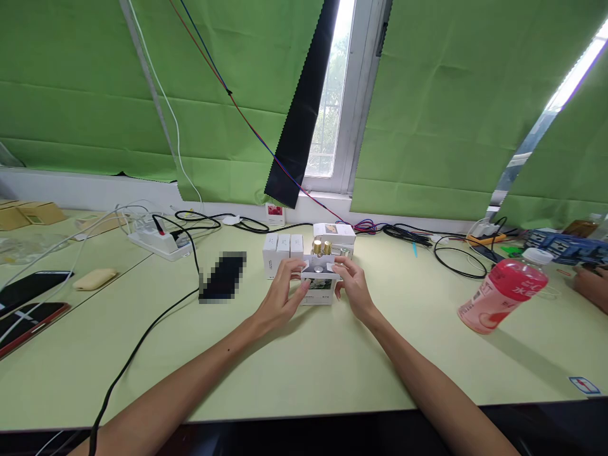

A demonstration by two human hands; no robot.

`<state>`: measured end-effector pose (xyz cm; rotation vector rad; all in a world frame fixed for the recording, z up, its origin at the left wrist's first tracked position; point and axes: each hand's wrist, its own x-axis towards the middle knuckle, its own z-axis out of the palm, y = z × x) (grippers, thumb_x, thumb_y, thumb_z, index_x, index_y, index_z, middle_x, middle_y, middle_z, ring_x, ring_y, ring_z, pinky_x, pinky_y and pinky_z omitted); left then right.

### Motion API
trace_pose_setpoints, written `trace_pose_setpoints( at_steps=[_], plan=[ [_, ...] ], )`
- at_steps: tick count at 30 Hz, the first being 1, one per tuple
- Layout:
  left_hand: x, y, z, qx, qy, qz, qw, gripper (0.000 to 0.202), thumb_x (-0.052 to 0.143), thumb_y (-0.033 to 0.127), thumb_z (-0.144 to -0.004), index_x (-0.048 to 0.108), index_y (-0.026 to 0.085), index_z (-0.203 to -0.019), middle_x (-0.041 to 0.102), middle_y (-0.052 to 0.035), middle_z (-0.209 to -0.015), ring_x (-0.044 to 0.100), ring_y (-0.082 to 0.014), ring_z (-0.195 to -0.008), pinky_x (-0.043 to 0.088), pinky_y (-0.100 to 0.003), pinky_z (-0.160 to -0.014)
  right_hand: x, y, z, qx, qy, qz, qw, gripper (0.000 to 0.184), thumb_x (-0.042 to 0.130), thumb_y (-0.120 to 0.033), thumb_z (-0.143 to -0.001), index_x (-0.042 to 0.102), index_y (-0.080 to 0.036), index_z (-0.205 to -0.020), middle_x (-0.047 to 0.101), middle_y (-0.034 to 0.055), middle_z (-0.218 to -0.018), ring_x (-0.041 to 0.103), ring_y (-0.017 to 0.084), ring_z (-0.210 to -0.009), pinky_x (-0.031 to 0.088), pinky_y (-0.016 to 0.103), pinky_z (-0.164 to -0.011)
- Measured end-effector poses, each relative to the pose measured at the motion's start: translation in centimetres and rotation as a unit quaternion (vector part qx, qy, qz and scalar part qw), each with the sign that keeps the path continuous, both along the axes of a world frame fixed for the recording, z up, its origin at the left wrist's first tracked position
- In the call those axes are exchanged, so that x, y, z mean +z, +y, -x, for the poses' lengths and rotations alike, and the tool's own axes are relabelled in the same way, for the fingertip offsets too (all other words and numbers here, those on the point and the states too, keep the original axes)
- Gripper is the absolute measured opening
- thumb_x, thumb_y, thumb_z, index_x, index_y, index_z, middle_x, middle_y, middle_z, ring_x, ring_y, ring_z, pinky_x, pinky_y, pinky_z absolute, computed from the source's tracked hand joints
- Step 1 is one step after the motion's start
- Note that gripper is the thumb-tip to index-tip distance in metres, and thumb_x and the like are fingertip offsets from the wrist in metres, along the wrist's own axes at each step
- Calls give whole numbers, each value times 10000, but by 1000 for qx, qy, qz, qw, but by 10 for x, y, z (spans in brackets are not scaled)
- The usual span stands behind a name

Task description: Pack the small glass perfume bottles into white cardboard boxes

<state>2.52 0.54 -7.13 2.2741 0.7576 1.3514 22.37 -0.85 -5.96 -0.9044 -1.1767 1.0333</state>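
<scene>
A small white box [317, 294] with a dark picture on its front stands on the table in front of me, its top flaps raised. My left hand [286, 289] is closed on its left side, thumb against the front and fingers at the upper edge. On the opposite side, my right hand [354, 286] pinches the box near its upper right flap. Just behind the box show two gold caps [322, 247]; what they sit on is mostly hidden. Close to my left hand stand several white cartons [284, 247], and a larger white box [334, 233] lies behind the caps.
A pink-labelled drink bottle [503, 291] stands at right, near another person's hand [591, 287]. To the left are a pixelated dark object [223, 277], a power strip [159, 244], a black cable [142, 345] and phones [33, 323]. Coiled cables [406, 234] run along the wall.
</scene>
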Motion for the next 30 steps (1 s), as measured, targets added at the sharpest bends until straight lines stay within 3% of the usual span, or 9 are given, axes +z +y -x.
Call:
trace_pose_setpoints(
  at_steps=[13,21,30],
  plan=[
    [2,-1,0,3,11,-12,1000,271,472,347,-1019,484,251,-1272,514,-121,-1256,541,-249,-1177,536,-418,-952,0,-1,1,1,-9,4,1000,300,661,-464,-799,666,-205,-950,667,13,-800,488,118,-546,366,212,-353],
    [3,-3,0,19,73,-2,997,460,559,383,-981,454,316,-1424,436,-118,-1376,554,-263,-1193,524,-454,-992,4,-4,4,10,-20,1,1000,392,685,-549,-811,650,-205,-994,665,1,-746,459,94,-450,364,228,-356],
    [-1,-1,-1,15,53,-4,998,456,602,336,-959,438,297,-1383,451,-133,-1368,542,-283,-1231,532,-476,-996,5,-5,4,-11,-7,-5,1000,400,744,-501,-760,626,-193,-986,725,61,-934,562,122,-568,378,209,-358]
  ],
)
